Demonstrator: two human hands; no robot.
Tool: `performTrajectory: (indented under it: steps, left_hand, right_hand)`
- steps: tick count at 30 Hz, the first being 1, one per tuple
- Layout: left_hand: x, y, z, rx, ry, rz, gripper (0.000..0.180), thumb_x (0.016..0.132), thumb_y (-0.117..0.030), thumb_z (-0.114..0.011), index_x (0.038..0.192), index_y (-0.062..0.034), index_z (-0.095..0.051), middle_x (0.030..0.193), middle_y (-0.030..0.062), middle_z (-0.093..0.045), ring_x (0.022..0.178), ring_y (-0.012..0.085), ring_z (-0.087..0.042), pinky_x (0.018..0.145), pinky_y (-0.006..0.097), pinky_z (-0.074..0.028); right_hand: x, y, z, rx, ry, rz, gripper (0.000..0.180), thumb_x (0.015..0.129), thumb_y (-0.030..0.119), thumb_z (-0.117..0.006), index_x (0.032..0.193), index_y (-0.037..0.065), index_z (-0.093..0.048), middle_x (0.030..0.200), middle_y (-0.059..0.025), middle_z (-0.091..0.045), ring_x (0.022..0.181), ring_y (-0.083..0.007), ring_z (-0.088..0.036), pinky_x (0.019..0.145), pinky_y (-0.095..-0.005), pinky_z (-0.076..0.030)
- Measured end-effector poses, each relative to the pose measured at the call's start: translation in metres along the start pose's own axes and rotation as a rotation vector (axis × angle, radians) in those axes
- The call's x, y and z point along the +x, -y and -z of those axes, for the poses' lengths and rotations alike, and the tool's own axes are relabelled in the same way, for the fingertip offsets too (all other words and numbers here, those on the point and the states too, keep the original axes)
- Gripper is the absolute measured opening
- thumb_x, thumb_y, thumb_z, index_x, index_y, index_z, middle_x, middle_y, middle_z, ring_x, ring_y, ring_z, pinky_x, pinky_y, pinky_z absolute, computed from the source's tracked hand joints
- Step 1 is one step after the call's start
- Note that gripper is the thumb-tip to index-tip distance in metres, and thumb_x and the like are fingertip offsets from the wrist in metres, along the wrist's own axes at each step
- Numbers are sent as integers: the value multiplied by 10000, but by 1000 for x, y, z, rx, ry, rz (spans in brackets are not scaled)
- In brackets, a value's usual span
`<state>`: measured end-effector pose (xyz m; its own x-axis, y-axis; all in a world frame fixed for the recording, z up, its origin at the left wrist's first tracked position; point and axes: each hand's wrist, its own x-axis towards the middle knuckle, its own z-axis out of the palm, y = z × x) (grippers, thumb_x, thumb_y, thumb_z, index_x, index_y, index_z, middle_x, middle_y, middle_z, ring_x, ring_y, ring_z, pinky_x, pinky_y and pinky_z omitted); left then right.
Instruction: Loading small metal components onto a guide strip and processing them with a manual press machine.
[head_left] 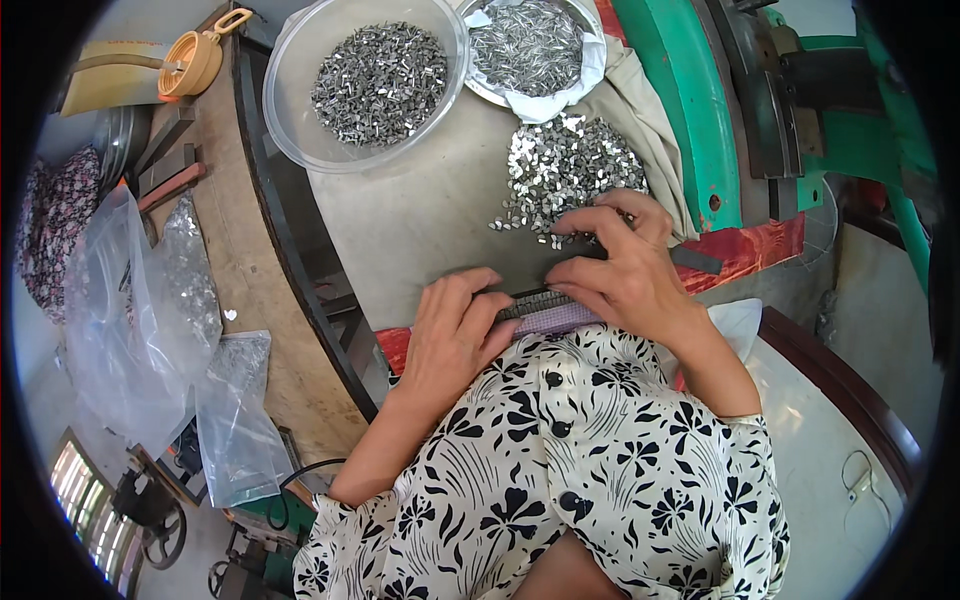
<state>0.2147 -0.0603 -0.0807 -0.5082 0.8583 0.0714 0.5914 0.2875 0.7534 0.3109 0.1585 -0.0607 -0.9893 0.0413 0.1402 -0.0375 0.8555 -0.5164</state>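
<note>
My left hand (452, 325) lies flat on the grey work surface (420, 215), fingertips touching a dark ridged strip (540, 301) at the near edge. My right hand (617, 262) rests curled over the right part of that strip, fingers reaching into the near edge of a loose heap of small shiny metal pieces (562, 172). Whether its fingers pinch any piece is hidden.
A clear plastic bowl (300, 130) with small grey metal parts stands at the back, beside a lined bowl (585, 75) of thin silvery pieces. A green machine frame (680, 110) rises to the right. Clear plastic bags (150, 300) lie on the left bench, an orange jug (195, 60) further back.
</note>
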Motion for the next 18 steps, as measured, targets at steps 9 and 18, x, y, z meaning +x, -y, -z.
performTrajectory:
  steps: [9,18]
  left_hand:
    - [-16,2,-2,197,-62,-261,232,752,-147,-700,974,-81,-708,1032,51,-598,947,231,-594,837,375,-452]
    - [-14,0,-5,300,-80,-282,277,754,-162,-658,1015,-81,-705,1031,40,-604,950,199,-593,853,356,-440]
  right_hand:
    - [12,3,1,-19,145,53,104,698,141,-767,768,152,-692,1165,53,-614,1175,-272,-480,970,-429,-313]
    - [4,0,1,8,39,-4,119,685,142,-769,788,154,-710,1153,47,-620,1173,-274,-473,985,-438,-297]
